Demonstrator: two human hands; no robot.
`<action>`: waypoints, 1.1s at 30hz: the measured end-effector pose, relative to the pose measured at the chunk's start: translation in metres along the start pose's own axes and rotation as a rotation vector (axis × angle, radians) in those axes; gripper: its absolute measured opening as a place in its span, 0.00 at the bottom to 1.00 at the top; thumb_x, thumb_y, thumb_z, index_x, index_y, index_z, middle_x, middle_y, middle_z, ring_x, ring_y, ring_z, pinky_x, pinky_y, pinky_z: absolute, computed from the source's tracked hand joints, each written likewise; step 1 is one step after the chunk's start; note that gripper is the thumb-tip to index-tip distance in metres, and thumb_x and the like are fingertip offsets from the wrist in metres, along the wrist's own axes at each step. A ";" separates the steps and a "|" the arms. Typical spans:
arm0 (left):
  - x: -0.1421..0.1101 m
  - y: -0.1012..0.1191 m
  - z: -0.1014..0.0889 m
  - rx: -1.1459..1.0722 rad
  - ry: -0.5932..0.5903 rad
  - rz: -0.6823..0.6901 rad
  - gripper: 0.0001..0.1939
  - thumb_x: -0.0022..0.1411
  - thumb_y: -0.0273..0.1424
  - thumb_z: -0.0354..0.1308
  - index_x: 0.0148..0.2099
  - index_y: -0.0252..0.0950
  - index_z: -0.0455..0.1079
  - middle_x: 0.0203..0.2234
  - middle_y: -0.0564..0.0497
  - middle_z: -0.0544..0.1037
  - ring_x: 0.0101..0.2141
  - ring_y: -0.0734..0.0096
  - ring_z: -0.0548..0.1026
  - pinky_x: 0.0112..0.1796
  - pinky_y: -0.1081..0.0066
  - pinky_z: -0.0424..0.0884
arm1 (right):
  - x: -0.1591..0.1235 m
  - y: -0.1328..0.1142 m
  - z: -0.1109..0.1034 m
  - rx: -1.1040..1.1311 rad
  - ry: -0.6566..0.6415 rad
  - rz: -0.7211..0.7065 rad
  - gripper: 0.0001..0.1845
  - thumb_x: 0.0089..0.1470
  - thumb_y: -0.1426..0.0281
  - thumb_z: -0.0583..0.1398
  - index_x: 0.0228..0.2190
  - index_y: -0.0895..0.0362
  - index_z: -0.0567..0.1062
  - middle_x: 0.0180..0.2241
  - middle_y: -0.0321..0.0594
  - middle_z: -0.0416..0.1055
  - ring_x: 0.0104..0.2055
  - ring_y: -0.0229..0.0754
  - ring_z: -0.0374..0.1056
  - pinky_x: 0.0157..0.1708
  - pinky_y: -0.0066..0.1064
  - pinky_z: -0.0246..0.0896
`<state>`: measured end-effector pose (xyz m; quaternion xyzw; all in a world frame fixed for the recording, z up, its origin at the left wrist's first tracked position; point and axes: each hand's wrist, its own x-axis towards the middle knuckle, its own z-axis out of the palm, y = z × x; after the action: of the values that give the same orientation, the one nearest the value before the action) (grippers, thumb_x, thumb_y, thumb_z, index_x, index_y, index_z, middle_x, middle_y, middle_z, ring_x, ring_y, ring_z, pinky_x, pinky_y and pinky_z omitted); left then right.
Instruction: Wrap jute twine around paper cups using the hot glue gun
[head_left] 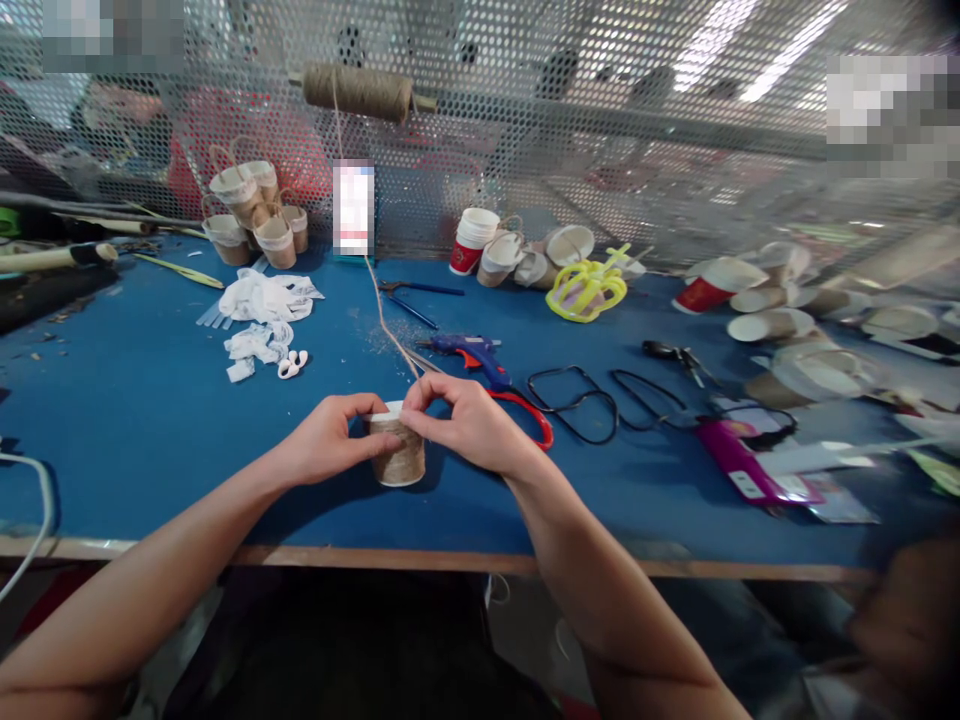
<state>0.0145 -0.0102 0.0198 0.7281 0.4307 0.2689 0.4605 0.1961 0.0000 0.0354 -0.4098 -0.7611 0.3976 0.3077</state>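
A paper cup wrapped in brown twine [403,466] stands near the front of the blue table, its white rim facing up. My left hand [334,440] grips the cup from the left, with thumb on the outside and fingertips at the rim. At the rim's right side, my right hand [471,425] is closed in a pinch on the twine [384,318]. That strand runs up to a large twine spool [358,92] on a rod at the mesh screen. Just beyond my right hand lies a blue glue gun [476,357]; red-handled scissors [541,425] are partly hidden behind it.
White lace [266,297] and small white scissors [292,364] lie left. Finished little baskets [274,240] are stacked behind. Blue-handled pliers [427,290], red paper cups [474,240] and a yellow woven piece [589,290] sit farther back. Black cable [574,370] and a purple package [750,465] occupy the right.
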 end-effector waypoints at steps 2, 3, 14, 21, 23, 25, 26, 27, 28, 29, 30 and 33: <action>0.000 0.000 0.000 -0.011 0.015 -0.004 0.08 0.52 0.33 0.56 0.27 0.33 0.64 0.21 0.56 0.68 0.25 0.76 0.65 0.30 0.74 0.61 | 0.000 0.001 0.000 0.035 0.005 -0.011 0.05 0.48 0.71 0.57 0.23 0.58 0.65 0.27 0.36 0.67 0.31 0.35 0.63 0.34 0.30 0.60; 0.001 -0.001 0.000 -0.017 0.020 -0.004 0.08 0.52 0.33 0.56 0.27 0.33 0.64 0.21 0.56 0.68 0.25 0.76 0.65 0.30 0.74 0.61 | 0.000 0.001 0.000 0.056 0.009 -0.015 0.05 0.48 0.71 0.57 0.23 0.58 0.65 0.28 0.37 0.68 0.32 0.35 0.64 0.36 0.31 0.60; -0.001 0.001 -0.001 -0.049 0.032 0.005 0.08 0.52 0.33 0.56 0.27 0.33 0.64 0.21 0.55 0.68 0.25 0.76 0.65 0.30 0.74 0.61 | -0.001 0.000 0.000 0.067 0.028 -0.012 0.06 0.47 0.72 0.57 0.21 0.57 0.64 0.26 0.36 0.66 0.30 0.35 0.62 0.34 0.30 0.59; 0.000 0.005 -0.002 -0.029 0.009 0.003 0.09 0.55 0.33 0.51 0.29 0.32 0.66 0.24 0.53 0.71 0.27 0.74 0.66 0.32 0.73 0.62 | -0.002 -0.002 0.003 -0.003 0.025 -0.009 0.05 0.47 0.72 0.56 0.22 0.57 0.64 0.25 0.34 0.65 0.29 0.34 0.62 0.33 0.29 0.59; 0.000 0.004 -0.003 -0.026 0.001 0.009 0.09 0.56 0.32 0.50 0.29 0.32 0.66 0.24 0.52 0.71 0.27 0.74 0.66 0.32 0.72 0.63 | -0.002 -0.003 0.004 -0.032 0.015 -0.023 0.05 0.47 0.72 0.56 0.22 0.57 0.64 0.26 0.34 0.65 0.29 0.34 0.62 0.33 0.29 0.59; -0.001 0.004 -0.005 -0.032 -0.021 0.026 0.09 0.55 0.32 0.50 0.29 0.32 0.66 0.24 0.52 0.71 0.27 0.74 0.66 0.32 0.72 0.63 | -0.002 -0.005 0.003 -0.058 0.001 -0.038 0.05 0.47 0.72 0.56 0.22 0.57 0.64 0.26 0.34 0.65 0.30 0.34 0.62 0.33 0.29 0.59; -0.001 0.004 -0.006 -0.039 -0.036 0.032 0.08 0.55 0.31 0.51 0.29 0.32 0.67 0.24 0.52 0.72 0.27 0.73 0.67 0.33 0.71 0.63 | -0.002 -0.007 0.003 -0.073 -0.006 -0.044 0.05 0.47 0.72 0.56 0.22 0.57 0.64 0.26 0.35 0.65 0.30 0.34 0.62 0.34 0.28 0.59; -0.001 0.004 -0.008 -0.048 -0.056 0.038 0.09 0.55 0.31 0.51 0.29 0.32 0.67 0.24 0.51 0.72 0.27 0.73 0.67 0.33 0.71 0.64 | -0.002 -0.008 0.002 -0.092 -0.013 -0.050 0.05 0.47 0.73 0.56 0.22 0.57 0.64 0.26 0.35 0.65 0.30 0.34 0.62 0.34 0.28 0.59; -0.001 0.004 -0.010 -0.056 -0.079 0.044 0.09 0.55 0.31 0.51 0.29 0.32 0.67 0.24 0.51 0.72 0.28 0.72 0.68 0.33 0.71 0.64 | -0.001 -0.009 0.002 -0.113 -0.021 -0.058 0.05 0.47 0.73 0.56 0.22 0.57 0.64 0.27 0.35 0.65 0.30 0.34 0.62 0.34 0.28 0.58; -0.001 0.004 -0.011 -0.061 -0.103 0.048 0.08 0.55 0.31 0.51 0.28 0.32 0.67 0.24 0.51 0.73 0.28 0.72 0.69 0.34 0.71 0.65 | -0.001 -0.010 0.002 -0.137 -0.031 -0.066 0.05 0.47 0.73 0.56 0.22 0.57 0.64 0.27 0.35 0.65 0.30 0.34 0.62 0.34 0.28 0.58; -0.001 0.005 -0.013 -0.061 -0.123 0.051 0.08 0.55 0.31 0.51 0.28 0.32 0.67 0.25 0.51 0.73 0.29 0.72 0.69 0.34 0.71 0.65 | -0.001 -0.011 0.002 -0.163 -0.041 -0.076 0.05 0.47 0.73 0.56 0.22 0.56 0.64 0.26 0.35 0.65 0.30 0.34 0.62 0.34 0.28 0.58; -0.002 0.005 -0.015 -0.054 -0.148 0.054 0.07 0.55 0.29 0.51 0.28 0.33 0.67 0.25 0.51 0.74 0.30 0.71 0.70 0.35 0.71 0.66 | 0.001 -0.013 0.002 -0.211 -0.060 -0.122 0.05 0.48 0.73 0.56 0.23 0.56 0.65 0.27 0.35 0.66 0.31 0.35 0.62 0.35 0.29 0.59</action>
<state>0.0036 -0.0066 0.0310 0.7447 0.3681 0.2382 0.5032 0.1895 -0.0046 0.0455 -0.3808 -0.8311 0.3079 0.2637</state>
